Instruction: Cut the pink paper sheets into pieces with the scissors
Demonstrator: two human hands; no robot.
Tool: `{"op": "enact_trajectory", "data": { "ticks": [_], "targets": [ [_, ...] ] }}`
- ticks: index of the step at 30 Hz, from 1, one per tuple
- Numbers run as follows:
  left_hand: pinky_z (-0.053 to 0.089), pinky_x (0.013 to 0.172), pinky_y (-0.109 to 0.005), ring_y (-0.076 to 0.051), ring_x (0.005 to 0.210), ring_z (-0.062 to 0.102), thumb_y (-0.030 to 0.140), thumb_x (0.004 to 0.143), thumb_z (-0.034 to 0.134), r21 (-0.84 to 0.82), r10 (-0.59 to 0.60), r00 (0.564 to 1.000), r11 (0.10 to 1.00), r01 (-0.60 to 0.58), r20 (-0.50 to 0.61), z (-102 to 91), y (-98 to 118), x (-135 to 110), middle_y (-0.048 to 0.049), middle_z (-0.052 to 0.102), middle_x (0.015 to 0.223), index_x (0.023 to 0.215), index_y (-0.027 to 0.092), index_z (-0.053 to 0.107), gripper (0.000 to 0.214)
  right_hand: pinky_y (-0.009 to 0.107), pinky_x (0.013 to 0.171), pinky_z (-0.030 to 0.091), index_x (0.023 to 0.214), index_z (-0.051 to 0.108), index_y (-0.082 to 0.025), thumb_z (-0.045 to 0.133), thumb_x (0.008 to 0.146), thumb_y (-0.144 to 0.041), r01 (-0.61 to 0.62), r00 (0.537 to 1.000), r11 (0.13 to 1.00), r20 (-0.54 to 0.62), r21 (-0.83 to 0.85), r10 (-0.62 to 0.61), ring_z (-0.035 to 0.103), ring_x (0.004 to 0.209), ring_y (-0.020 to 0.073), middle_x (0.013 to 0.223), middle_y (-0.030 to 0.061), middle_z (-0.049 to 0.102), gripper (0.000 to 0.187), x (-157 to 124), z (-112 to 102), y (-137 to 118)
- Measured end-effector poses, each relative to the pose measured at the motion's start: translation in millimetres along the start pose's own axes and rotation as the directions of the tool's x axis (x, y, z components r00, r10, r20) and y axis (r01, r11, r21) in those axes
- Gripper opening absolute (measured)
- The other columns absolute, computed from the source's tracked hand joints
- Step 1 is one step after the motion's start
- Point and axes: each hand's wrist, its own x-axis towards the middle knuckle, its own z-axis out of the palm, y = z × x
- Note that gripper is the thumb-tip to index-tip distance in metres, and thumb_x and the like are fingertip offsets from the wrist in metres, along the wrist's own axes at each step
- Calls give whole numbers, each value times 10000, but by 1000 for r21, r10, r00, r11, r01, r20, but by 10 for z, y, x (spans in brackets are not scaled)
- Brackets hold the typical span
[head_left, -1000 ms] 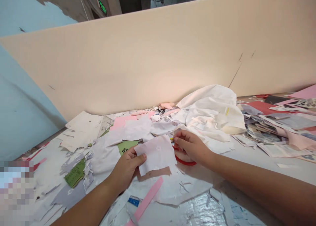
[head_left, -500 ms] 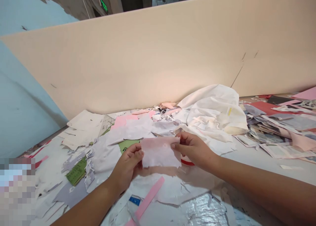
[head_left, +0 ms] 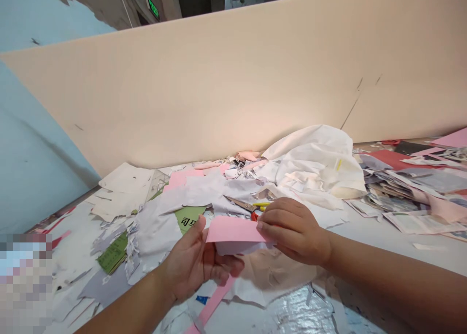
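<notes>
Head view: pink piece [head_left: 233, 230] held up low at centre, between the two hands, above a scrap-strewn table; paler material shows along its lower edge, fold or second layer, cannot tell. Right hand [head_left: 294, 231] pinches its right end, fingers curled. Left hand [head_left: 188, 265] lies palm up, loosely spread, thumb clear of the near end, fingers partly hidden underneath. Risks, as I judge: with only the right hand clearly gripping, a slack pinch could let the piece slip into similar offcuts; if the layers are loose, they could slide apart. Scissors [head_left: 248, 206] lie just beyond the right hand, blades toward the left; a careless sweep might knock them or catch a fingertip. Count: two hands, one held piece, one pair of scissors, one pink strip [head_left: 215, 302] below the left hand, one blue scrap [head_left: 202, 300] beside it, one lettered green piece [head_left: 190, 218], one small green stack [head_left: 113, 254], one white cloth heap [head_left: 317, 166]. Stacked pieces [head_left: 397, 193] at far right overlap too much to count.
</notes>
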Motion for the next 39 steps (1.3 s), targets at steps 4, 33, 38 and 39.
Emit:
{"op": "enact_trajectory", "data": {
  "ticks": [4, 33, 38, 39],
  "targets": [
    [465, 460, -205, -102, 523, 547, 330, 661, 642, 30, 192, 938, 981, -191, -288, -23, -19, 44, -26, 613, 665, 826, 149, 620, 246, 347, 737, 426, 767, 604, -283, 453, 786, -193, -2, 980, 999, 199, 51, -8, 563, 799, 168, 822, 19, 643, 177, -7, 6, 26],
    [355, 421, -171, -43, 438, 414, 290, 682, 619, 407, 431, 840, 868, -286, -329, -99, -89, 146, 46, 486, 574, 801, 165, 559, 183, 180, 331, 291, 649, 482, -182, 533, 743, -357, -740, 434, -6, 485, 672, 759, 368, 326, 40, 471, -71, 449, 205, -2, 356, -92],
    [421, 502, -209, -95, 561, 503, 274, 691, 605, 266, 337, 903, 926, -267, -266, -148, -53, 132, 32, 536, 646, 867, 200, 556, 198, 171, 344, 331, 619, 432, -178, 588, 702, -321, -683, 468, -130, 568, 719, 677, 435, 361, 55, 463, -67, 464, 228, -3, 413, -100],
    [425, 517, -210, -99, 577, 513, 284, 694, 602, 260, 355, 899, 921, -290, -257, -152, -52, 134, 24, 555, 667, 874, 197, 560, 204, 169, 348, 337, 613, 429, -175, 597, 695, -318, -673, 476, -138, 568, 727, 672, 446, 373, 58, 461, -66, 464, 235, -4, 417, -101]
  ]
}}
